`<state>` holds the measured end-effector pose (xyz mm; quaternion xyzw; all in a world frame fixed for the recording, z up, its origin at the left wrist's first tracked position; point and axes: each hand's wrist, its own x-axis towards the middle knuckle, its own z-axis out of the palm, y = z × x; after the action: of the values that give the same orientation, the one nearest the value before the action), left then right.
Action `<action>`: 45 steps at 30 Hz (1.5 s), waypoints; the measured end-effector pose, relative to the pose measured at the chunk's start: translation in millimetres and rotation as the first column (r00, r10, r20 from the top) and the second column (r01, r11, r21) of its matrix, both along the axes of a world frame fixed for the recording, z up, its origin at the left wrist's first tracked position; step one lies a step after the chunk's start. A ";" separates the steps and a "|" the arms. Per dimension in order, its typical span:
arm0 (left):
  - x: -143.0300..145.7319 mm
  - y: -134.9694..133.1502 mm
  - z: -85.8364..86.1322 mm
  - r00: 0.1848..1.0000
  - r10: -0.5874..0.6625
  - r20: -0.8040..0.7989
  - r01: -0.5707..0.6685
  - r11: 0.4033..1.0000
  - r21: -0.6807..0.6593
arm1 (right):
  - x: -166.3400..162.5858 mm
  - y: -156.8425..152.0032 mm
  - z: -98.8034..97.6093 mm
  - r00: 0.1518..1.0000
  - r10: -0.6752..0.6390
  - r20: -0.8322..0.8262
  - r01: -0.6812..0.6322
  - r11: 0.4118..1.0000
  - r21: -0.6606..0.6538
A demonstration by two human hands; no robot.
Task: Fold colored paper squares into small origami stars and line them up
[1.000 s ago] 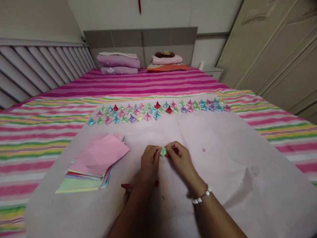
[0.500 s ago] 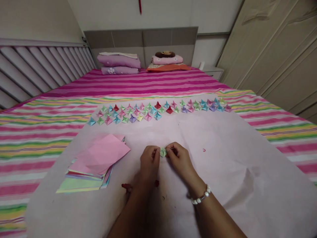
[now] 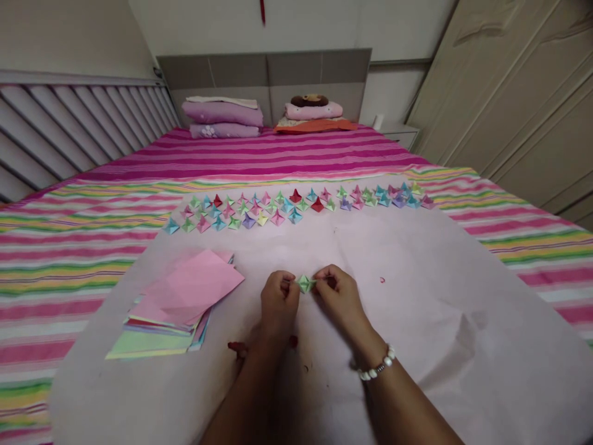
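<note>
A small light-green folded paper piece (image 3: 304,283) is stretched between my hands, its pointed ends to left and right. My left hand (image 3: 280,304) pinches the left tip between thumb and fingers. On the other side, my right hand (image 3: 340,293), with a beaded bracelet at the wrist, pinches the right tip. Beyond them, several rows of small folded paper pieces (image 3: 277,217) in pink, blue, green, red, purple and yellow line the far edge of the pale sheet. To the left lies a loose stack of coloured paper squares (image 3: 192,287), pink on top.
The pale sheet (image 3: 417,296) covers part of a bed with a striped cover (image 3: 88,247). A small red scrap (image 3: 382,280) lies to the right. Another red object (image 3: 237,347) is partly hidden by my left arm. Folded bedding (image 3: 222,114) sits by the headboard.
My hands have drawn slightly apart. The green paper piece between them looks wider, with its pointed ends now showing more.
</note>
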<state>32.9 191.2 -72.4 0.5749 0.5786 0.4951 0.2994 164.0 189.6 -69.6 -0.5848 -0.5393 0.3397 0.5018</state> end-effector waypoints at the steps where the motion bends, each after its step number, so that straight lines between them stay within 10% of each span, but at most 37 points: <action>1: -0.4 -0.2 0.2 1.000 0.001 -0.006 -0.001 1.000 0.010 | 0.1 0.0 0.0 1.000 -0.005 -0.007 0.005 1.000 -0.002; 8: -2.5 -0.1 0.1 0.992 -0.071 -0.105 0.090 0.979 0.183 | 0.0 0.5 0.1 1.000 0.007 -0.014 -0.006 0.999 0.033; 45: 4.3 -1.8 -8.5 0.963 -0.106 -0.249 0.145 0.979 0.142 | -7.3 -10.5 8.2 0.940 -0.016 0.341 -0.062 0.974 0.217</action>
<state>37.2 189.4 -80.9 0.6881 0.5314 0.4466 0.2114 156.7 179.0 -61.4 -0.5681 -0.6596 0.1763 0.4595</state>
